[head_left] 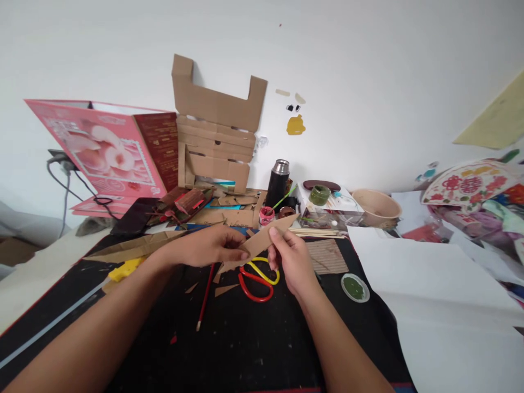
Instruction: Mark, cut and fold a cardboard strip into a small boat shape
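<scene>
A pointed strip of brown cardboard (pixel 262 240) is held between both my hands, slanting up to the right above the black mat (pixel 245 338). My left hand (pixel 216 245) pinches its lower left part, thumb on top. On the right part, my right hand (pixel 290 256) grips it between thumb and curled fingers. Below the strip lie scissors with red and yellow handles (pixel 256 298); their blades are partly hidden. A red pencil (pixel 206 297) rests left of the scissors, beside small cardboard offcuts (pixel 226 290).
A black thermos (pixel 277 185), a jar of pink paint (pixel 267 216) and a green jar (pixel 320 195) stand at the back. To the right are corrugated cardboard (pixel 327 256), a lid with green paint (pixel 355 288) and white paper (pixel 450 295). A yellow-handled tool (pixel 126 269) lies left.
</scene>
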A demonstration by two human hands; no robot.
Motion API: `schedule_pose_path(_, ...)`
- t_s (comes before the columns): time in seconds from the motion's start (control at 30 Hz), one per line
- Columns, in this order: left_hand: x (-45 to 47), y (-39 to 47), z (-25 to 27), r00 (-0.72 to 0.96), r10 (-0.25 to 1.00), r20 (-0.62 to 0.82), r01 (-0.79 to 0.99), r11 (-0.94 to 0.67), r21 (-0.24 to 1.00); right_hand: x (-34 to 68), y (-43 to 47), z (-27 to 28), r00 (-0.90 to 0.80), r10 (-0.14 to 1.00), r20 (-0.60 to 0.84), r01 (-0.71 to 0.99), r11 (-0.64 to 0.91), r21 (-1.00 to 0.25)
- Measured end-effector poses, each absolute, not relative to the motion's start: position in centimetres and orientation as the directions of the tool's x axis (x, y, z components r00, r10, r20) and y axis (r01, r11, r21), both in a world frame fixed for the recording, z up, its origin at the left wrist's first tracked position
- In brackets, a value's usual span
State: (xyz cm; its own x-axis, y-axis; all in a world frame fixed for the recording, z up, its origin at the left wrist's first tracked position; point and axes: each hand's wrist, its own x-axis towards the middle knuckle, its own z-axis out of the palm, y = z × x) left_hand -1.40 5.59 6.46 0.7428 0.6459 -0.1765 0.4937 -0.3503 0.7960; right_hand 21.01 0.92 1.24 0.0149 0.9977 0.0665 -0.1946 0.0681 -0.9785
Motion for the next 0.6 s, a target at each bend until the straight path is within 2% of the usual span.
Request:
schedule_pose_path(0.1,-2.1,5.7,7.3,0.746,0.642,-0.179,0.493,-0.351,0.796,20.8,0.9,1.1,0.043,0.994,0.098,-0.173,0.104,-0.979)
schedule_pose_path(0.17,-2.9,6.0,8.1,0.680,0.728,-0.081,0.463,-0.341,0.818,20.9,1.0,1.0,0.095,0.990,0.106,-0.211,0.124,-0.970)
schedule_pose_path(0.27,-5.0,6.7,9.3,0.342,0.928,0.148,0.423,-0.293,0.858,21.1,1.3,1.0,0.176,0.981,0.085,-0.316,0.138,-0.939)
schedule_pose_path(0.33,-6.4,7.0,10.0,0.193,0.970,0.150,0.443,-0.223,0.868,21.3,1.5,1.1,0.192,0.980,0.055,-0.373,0.124,-0.920)
schedule_pose_path(0.4,-7.6,7.2,10.4,0.114,0.981,0.158,0.476,-0.193,0.858,21.4,1.6,1.0,0.182,0.983,0.038,-0.395,0.109,-0.912)
schedule_pose_path(0.5,-8.6,6.8,10.4,0.084,0.976,0.201,0.587,-0.211,0.782,21.3,1.5,0.8,0.159,0.986,0.049,-0.375,0.106,-0.921)
schedule_pose_path(0.6,-9.7,6.2,9.5,0.134,0.966,0.222,0.731,-0.248,0.636,21.3,1.5,0.6,0.141,0.988,0.058,-0.349,0.104,-0.931)
